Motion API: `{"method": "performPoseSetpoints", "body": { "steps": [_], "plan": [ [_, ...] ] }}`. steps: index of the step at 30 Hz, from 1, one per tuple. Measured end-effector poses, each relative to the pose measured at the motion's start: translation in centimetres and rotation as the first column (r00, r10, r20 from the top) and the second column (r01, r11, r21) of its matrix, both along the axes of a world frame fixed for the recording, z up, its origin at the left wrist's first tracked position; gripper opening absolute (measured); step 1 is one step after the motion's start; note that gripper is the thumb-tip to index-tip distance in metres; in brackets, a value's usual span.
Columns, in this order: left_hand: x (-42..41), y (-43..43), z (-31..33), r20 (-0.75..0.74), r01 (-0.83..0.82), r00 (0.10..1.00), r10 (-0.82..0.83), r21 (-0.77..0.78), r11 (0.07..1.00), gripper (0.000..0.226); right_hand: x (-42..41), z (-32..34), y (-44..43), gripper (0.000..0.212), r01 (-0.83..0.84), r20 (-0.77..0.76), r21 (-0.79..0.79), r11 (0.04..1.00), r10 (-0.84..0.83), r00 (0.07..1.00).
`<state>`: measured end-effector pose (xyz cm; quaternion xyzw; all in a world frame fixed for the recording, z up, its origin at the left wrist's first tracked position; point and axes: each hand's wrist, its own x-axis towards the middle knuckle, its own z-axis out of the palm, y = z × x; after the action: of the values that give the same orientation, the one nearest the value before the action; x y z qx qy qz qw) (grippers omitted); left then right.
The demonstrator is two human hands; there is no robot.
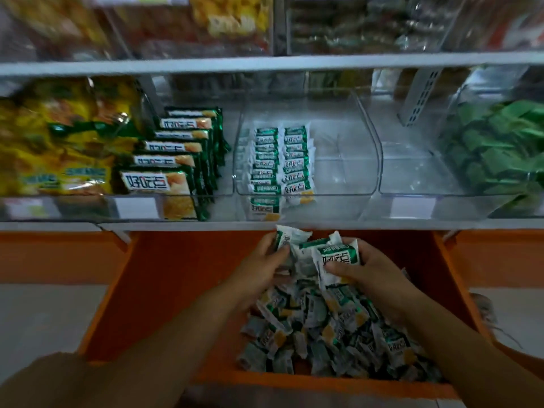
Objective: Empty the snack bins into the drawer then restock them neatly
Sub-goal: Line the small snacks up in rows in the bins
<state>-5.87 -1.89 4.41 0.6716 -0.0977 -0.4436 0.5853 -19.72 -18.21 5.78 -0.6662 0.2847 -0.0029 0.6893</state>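
While we put the snacks back, the shelf (176,225) shows how much is done. At the far left lie yellow bags (59,136), too blurry to count. Next to them six big green packs (176,160) stand one behind the other with their names facing out, so they are easy to read. The middle bin (338,172) holds small packets (279,160) in two neat rows on its left side, about nine or ten in each row. We think the room on its right side is kept for more rows. At the far right sits a heap of green packets (500,148), too many to count. Below the shelf the orange drawer (176,290) is pulled out, and a big loose pile (323,328) of the same small packets lies in it, waiting to go in the bin. Our left hand (265,263) has its grip curled round one or two packets. Our right hand (368,269) has its grip closed on a few more, held just over the pile, likely so we can line them up first.
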Motion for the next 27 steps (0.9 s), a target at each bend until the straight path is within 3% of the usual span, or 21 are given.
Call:
{"method": "performPoseSetpoints", "body": {
  "steps": [4,8,12,15,18,20,22,25,27],
  "plan": [
    [0.7,1.0,3.1,-0.108,-0.007,0.994,-0.007,-0.133,0.991,0.059,1.8,2.6,1.6,0.040,0.015,0.059,-0.009,1.000,-0.014,0.998],
    [2.3,1.7,4.4,-0.044,-0.057,0.998,0.051,-0.130,0.990,0.090,3.9,4.2,3.0,0.046,-0.081,0.035,-0.109,0.991,0.086,0.996],
    [4.3,2.2,5.1,0.035,-0.133,0.990,0.138,-0.135,0.982,0.083,5.4,5.8,2.8,0.032,-0.166,0.001,-0.310,0.936,0.175,0.985],
    [6.0,2.9,6.6,0.092,-0.163,0.980,0.178,-0.150,0.975,0.082,6.9,7.4,0.7,0.016,-0.005,0.117,-0.313,0.950,0.044,0.992],
    [7.9,3.8,7.8,0.184,-0.184,0.957,0.223,-0.204,0.961,0.051,9.5,9.3,-2.4,0.016,0.090,0.181,-0.383,0.919,-0.021,0.983],
    [8.8,4.3,8.2,0.204,-0.218,0.942,0.265,-0.226,0.949,0.042,11.8,9.4,-4.8,0.021,-0.018,0.070,-0.586,0.810,0.073,0.995],
    [9.5,4.7,8.4,0.190,-0.249,0.936,0.297,-0.238,0.939,0.039,14.0,8.3,-6.9,0.028,-0.228,-0.154,-0.718,0.657,0.170,0.973],
    [10.0,5.1,8.4,0.176,-0.273,0.928,0.328,-0.280,0.920,0.034,16.1,5.9,-8.0,0.036,-0.537,-0.455,-0.681,0.498,0.288,0.843],
    [9.9,5.0,8.6,0.210,-0.267,0.923,0.323,-0.256,0.929,0.048,16.7,5.2,-7.7,0.041,-0.588,-0.500,-0.694,0.415,0.309,0.809]
  ]
}}
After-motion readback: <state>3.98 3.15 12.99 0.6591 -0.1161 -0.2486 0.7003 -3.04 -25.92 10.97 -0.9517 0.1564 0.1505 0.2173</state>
